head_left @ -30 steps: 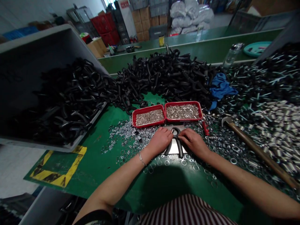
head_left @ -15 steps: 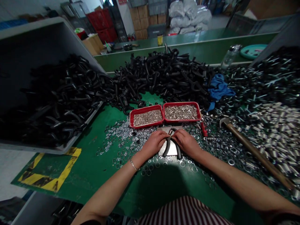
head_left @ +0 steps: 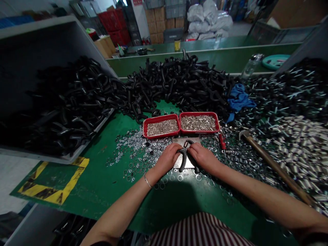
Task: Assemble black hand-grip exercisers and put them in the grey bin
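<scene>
A black curved-handled part (head_left: 183, 162) lies over a small metal plate (head_left: 192, 140) on the green table. From the left, my left hand (head_left: 167, 158) pinches the part near its top joint, fingers closed. My right hand (head_left: 204, 156) is closed on its right arm, covering much of it. Just beyond the plate are two red trays side by side, the left tray (head_left: 162, 136) with tiny metal pieces and the right tray (head_left: 200, 131) with small pins. Loose metal rings (head_left: 135, 155) surround the plate.
Black parts (head_left: 176, 82) are heaped behind the trays and spill from a grey bin (head_left: 102, 128) at left. On the right are a hammer (head_left: 276, 167), a red-handled tool (head_left: 221, 141), a blue cloth (head_left: 239, 98), metal cylinders (head_left: 302, 147) and a glass bottle (head_left: 249, 66).
My right hand has shifted slightly down over the right arm of the black part, hiding more of it. My left hand stays at the joint. The view has moved slightly.
</scene>
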### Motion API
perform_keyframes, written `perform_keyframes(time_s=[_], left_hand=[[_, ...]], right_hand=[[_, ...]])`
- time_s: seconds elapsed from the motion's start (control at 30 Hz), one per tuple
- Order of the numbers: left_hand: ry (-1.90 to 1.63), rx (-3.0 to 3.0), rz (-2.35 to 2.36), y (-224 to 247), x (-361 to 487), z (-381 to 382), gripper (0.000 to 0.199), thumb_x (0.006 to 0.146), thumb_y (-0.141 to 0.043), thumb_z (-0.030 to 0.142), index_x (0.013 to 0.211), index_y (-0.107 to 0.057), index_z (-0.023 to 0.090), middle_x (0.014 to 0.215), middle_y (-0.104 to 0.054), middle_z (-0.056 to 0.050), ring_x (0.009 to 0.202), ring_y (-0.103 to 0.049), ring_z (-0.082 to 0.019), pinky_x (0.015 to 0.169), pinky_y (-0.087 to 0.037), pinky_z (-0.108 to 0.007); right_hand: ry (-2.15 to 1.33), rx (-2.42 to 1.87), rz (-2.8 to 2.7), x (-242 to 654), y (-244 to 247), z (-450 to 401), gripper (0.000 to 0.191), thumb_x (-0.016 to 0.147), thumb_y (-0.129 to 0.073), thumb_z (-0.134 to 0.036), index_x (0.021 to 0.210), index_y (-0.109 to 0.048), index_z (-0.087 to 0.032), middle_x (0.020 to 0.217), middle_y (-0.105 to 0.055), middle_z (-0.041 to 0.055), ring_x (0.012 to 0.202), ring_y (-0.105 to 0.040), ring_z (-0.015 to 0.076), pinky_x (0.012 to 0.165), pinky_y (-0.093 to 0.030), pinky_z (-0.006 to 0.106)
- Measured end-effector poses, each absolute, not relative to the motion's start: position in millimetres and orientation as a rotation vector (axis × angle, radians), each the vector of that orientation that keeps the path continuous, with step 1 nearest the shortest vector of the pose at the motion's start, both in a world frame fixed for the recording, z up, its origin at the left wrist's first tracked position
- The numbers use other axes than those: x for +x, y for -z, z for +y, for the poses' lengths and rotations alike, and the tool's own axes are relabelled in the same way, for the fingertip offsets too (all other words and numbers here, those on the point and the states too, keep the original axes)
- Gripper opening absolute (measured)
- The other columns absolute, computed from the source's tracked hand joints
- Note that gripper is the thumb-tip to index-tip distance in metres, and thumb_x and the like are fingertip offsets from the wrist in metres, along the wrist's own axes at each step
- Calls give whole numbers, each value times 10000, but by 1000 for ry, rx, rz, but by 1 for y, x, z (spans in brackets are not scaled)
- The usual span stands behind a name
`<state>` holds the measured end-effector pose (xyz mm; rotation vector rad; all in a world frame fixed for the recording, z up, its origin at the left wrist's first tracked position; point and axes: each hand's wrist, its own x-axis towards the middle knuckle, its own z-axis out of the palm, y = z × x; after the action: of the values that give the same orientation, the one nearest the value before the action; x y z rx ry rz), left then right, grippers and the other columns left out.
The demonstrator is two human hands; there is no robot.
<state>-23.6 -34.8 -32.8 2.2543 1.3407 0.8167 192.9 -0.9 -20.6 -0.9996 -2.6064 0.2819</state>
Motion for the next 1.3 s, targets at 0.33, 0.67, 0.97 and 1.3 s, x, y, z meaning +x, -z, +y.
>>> perform_keyframes(time_s=[0.33, 0.67, 0.97, 1.3], left_hand=[[-701, 2346, 1698, -16, -71, 18, 225, 989, -501, 256, 1096, -684, 182, 1110, -668, -100, 1068, -619, -232, 977, -486, -405], [-109, 2263, 1997, -20, -70, 95, 163, 873, -551, 187, 875, -695, 110, 928, -705, -201, 892, -693, -322, 821, -525, -396], [-330, 2211, 2109, -7, -72, 80, 236, 989, -409, 176, 1147, -573, 113, 1107, -661, -173, 1006, -657, -265, 906, -497, -368], [-883, 2137, 1885, 12, -82, 81, 151, 960, -524, 185, 1008, -661, 143, 1045, -667, -106, 1015, -612, -225, 955, -466, -360]], right_hand=[[148, -1584, -2346, 382, 4, -3, 331, 994, -400, -331, 1093, -655, -145, 1044, -632, 242, 966, -587, 365, 842, -455, 515], [225, -2084, -2273, 437, 6, -3, 288, 984, -426, -403, 936, -589, -170, 865, -617, 136, 808, -583, 280, 628, -372, 351], [-805, -1860, -1839, 368, -51, -16, 408, 964, -458, -574, 1126, -560, -213, 728, -566, 60, 572, -515, 198, 501, -363, 319], [-1341, -1392, -1990, 265, -63, -55, 547, 1005, -286, -646, 926, -624, -223, 710, -611, 38, 591, -528, 169, 574, -413, 301]])
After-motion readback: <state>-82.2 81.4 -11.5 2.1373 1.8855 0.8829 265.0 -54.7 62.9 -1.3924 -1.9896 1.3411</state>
